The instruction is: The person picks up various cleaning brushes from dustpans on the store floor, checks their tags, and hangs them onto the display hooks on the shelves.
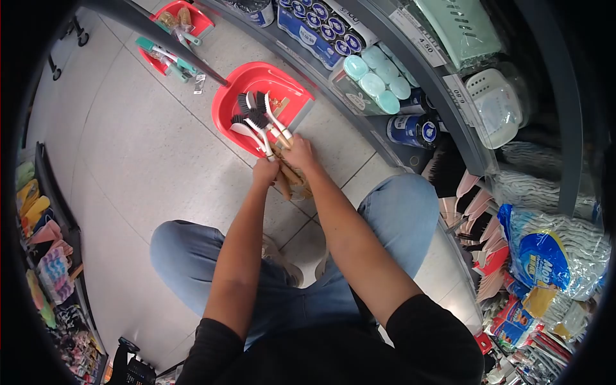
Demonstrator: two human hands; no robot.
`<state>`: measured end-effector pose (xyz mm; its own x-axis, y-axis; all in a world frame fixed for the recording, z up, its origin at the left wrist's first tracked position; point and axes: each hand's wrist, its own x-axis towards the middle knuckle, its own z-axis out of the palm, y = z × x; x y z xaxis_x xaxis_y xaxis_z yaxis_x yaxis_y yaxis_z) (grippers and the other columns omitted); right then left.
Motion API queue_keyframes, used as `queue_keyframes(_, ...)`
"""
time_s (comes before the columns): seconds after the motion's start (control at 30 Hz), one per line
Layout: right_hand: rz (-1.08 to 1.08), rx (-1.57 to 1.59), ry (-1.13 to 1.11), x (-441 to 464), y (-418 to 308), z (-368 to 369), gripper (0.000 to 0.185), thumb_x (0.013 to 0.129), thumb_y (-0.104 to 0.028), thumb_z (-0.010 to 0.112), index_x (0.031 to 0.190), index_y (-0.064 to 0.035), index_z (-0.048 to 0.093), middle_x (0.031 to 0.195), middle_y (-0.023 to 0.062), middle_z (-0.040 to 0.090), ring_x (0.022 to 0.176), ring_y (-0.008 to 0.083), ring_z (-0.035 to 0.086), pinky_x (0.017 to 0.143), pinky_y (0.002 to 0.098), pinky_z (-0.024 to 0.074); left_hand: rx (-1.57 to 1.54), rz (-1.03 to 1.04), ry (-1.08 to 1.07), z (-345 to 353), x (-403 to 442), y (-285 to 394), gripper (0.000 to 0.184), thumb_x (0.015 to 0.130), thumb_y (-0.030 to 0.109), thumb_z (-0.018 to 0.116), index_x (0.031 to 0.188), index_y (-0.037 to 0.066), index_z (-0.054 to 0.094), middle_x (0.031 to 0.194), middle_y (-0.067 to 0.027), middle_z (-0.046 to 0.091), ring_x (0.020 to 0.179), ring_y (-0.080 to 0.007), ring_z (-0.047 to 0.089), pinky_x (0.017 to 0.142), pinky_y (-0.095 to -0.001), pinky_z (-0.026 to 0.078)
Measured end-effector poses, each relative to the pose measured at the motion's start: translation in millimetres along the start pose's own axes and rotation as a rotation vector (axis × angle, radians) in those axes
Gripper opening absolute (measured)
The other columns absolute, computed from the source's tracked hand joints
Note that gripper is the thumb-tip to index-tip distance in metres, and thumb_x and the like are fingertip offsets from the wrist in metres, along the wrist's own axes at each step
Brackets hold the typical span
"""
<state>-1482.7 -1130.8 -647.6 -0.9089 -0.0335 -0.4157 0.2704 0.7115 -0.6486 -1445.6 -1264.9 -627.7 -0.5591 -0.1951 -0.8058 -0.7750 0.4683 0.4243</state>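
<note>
Several dish brushes [261,136] with white necks, black bristles and wooden handles lie bunched over a red dustpan [224,115] on the floor. My left hand [266,172] is closed round some of the handles at the dustpan's near edge. Just to its right, my right hand [299,154] grips others from the same bunch. The wooden handle ends stick out below my hands towards my knees. Small orange bits and a brown label show inside the pan.
Two more red dustpans [204,24] with brushes stand farther off on the tiles. A shelf [410,38] on the right holds turquoise-lidded packs [372,83], blue canisters [410,130] and mop heads [545,256]. A shelf with colourful goods [48,256] runs along the left.
</note>
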Motion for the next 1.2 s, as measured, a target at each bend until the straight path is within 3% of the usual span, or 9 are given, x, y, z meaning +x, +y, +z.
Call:
queue_keyframes(0.13,0.019,0.017,0.061,0.8,-17.7,-38.1,0.039,0.069,-0.023,0.068,0.096,0.0006,0.052,0.088,0.0286,0.062,0.086,0.0469,0.059,0.077,0.0504,0.0485,0.070,0.066,0.098,4.0,3.9,1.7,0.044,0.085,0.036,0.056,0.079,-0.008,0.064,0.067,-0.0217,0.065,0.056,-0.0326,0.066,0.059,-0.0388,0.054)
queue_keyframes(0.23,-0.050,0.023,0.065,-4.7,-20.7,-52.2,0.038,0.070,-0.023,0.067,0.096,-0.0002,0.050,0.086,0.0283,0.062,0.085,0.0473,0.059,0.075,0.0515,0.0477,0.321,0.268,0.380,13.8,14.1,1.2,0.045,0.086,0.038,0.057,0.079,-0.006,0.065,0.070,-0.0206,0.066,0.055,-0.0332,0.066,0.062,-0.0382,0.054)
queue_keyframes(0.43,-0.128,-0.015,0.185,-64.5,-42.4,-96.6,0.032,0.075,-0.018,0.064,0.098,-0.0011,0.048,0.088,0.0296,0.060,0.084,0.0470,0.058,0.073,0.0528,0.0463,-0.144,0.129,0.103,-6.1,-39.4,11.8,0.033,0.087,0.028,0.057,0.092,-0.004,0.064,0.076,-0.0161,0.067,0.061,-0.0234,0.069,0.058,-0.0334,0.054)
queue_keyframes(0.57,-0.054,0.119,0.161,-125.1,-87.2,-163.7,0.031,0.079,-0.016,0.061,0.103,-0.0015,0.047,0.091,0.0298,0.060,0.085,0.0474,0.057,0.074,0.0526,0.0456,0.130,0.238,-0.032,-18.9,-112.3,-26.6,0.026,0.086,0.023,0.055,0.094,0.000,0.065,0.073,-0.0124,0.067,0.062,-0.0212,0.068,0.058,-0.0328,0.053)
queue_keyframes(0.7,-0.068,0.200,0.128,-183.8,-153.0,-247.8,0.031,0.084,-0.014,0.059,0.110,-0.0026,0.048,0.092,0.0292,0.060,0.088,0.0492,0.055,0.075,0.0531,0.0444,0.255,0.201,-0.130,-40.6,-217.5,-55.0,0.027,0.083,0.026,0.055,0.090,0.003,0.067,0.084,-0.0234,0.065,0.086,-0.0386,0.064,0.077,-0.0454,0.050)
queue_keyframes(0.77,0.002,0.257,0.015,-214.4,-178.3,-285.2,0.032,0.084,-0.015,0.061,0.111,-0.0024,0.048,0.089,0.0237,0.062,0.077,0.0375,0.063,0.066,0.0457,0.0497,0.333,0.154,-0.181,-55.2,-278.5,-50.2,0.028,0.083,0.027,0.053,0.089,0.002,0.067,0.087,-0.0258,0.064,0.087,-0.0411,0.062,0.078,-0.0467,0.049)
queue_keyframes(0.93,0.282,0.746,-0.401,-312.6,-249.0,-370.4,0.029,0.087,-0.018,0.060,0.109,-0.0014,0.049,0.086,0.0115,0.064,0.066,0.0171,0.066,0.055,0.0321,0.0541,0.314,0.238,-0.191,-120.1,-432.4,8.6,0.029,0.083,0.029,0.056,0.092,0.004,0.067,0.088,-0.0249,0.064,0.087,-0.0391,0.063,0.077,-0.0431,0.051)
queue_keyframes(1.1,0.422,1.139,-0.615,-429.6,-331.8,-465.7,0.028,0.093,-0.016,0.054,0.112,0.0017,0.045,0.090,0.0138,0.062,0.074,0.0258,0.067,0.064,0.0357,0.0583,-0.057,0.317,-0.125,-186.5,-580.4,121.4,0.024,0.082,0.016,0.061,0.101,0.001,0.064,0.085,-0.0161,0.068,0.083,-0.0349,0.065,0.078,-0.0393,0.052)
queue_keyframes(1.2,0.422,1.216,-0.691,-484.4,-372.4,-523.8,0.031,0.093,-0.017,0.054,0.116,0.0011,0.043,0.096,0.0166,0.062,0.080,0.0280,0.067,0.068,0.0368,0.0584,-0.030,0.530,0.125,-218.1,-681.4,218.0,0.033,0.080,0.007,0.063,0.112,0.002,0.059,0.119,-0.0190,0.056,0.107,-0.0342,0.056,0.091,-0.0385,0.046)
